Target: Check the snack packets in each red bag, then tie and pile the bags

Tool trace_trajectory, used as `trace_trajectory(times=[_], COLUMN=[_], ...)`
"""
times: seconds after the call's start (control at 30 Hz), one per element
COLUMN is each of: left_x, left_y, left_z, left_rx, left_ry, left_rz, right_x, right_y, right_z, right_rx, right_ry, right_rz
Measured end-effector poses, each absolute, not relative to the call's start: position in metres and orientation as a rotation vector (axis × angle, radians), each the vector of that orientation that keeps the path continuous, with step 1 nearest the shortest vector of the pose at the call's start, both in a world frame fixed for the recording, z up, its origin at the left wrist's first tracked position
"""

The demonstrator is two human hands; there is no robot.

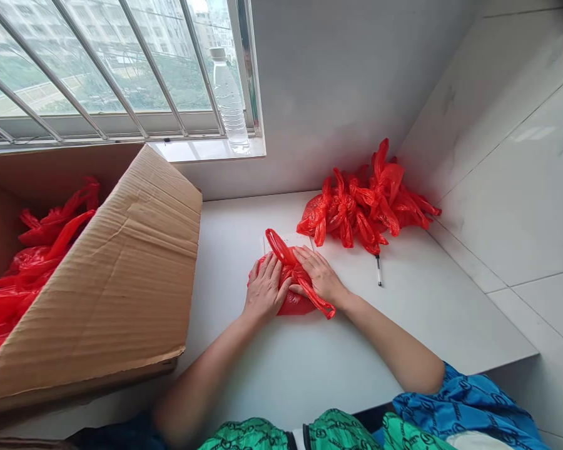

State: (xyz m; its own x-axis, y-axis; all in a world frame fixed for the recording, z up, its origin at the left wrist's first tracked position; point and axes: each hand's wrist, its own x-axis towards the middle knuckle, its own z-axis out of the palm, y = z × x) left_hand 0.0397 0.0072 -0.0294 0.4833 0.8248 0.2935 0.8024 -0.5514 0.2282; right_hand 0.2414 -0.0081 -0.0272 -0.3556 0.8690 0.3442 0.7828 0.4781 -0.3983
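Observation:
A red plastic carrier bag (pixel 293 299) lies folded on the white counter (pixel 403 319), partly on a white sheet of paper (pixel 281 242). My left hand (pixel 265 289) presses down on the bag with its fingers curled over the plastic. My right hand (pixel 319 274) rests on the bag's middle, fingers pointing towards my left hand. One red handle loop runs up past my fingers and the other runs down to the right. A heap of knotted red bags (pixel 368 206) sits just beyond my right hand.
A black-and-white pen (pixel 378 270) lies by the heap. To the left, an open cardboard box with a large flap (pixel 122 275) holds more red bags (pixel 32 262). Marble-look tiled walls (pixel 511 169) edge the counter. A plastic water bottle (pixel 228 100) stands on the barred window's sill (pixel 206 149).

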Motion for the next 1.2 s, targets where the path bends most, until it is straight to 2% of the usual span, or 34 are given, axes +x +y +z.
trace_trajectory(times=[1.2], left_x=[0.042], left_y=[0.007], left_z=[-0.029], left_rx=[2.641], left_ry=[1.494], left_rz=[0.420], right_x=[0.242], right_y=[-0.006], right_z=[-0.039], right_rx=[-1.373], right_ry=[-2.262], right_rz=[0.200])
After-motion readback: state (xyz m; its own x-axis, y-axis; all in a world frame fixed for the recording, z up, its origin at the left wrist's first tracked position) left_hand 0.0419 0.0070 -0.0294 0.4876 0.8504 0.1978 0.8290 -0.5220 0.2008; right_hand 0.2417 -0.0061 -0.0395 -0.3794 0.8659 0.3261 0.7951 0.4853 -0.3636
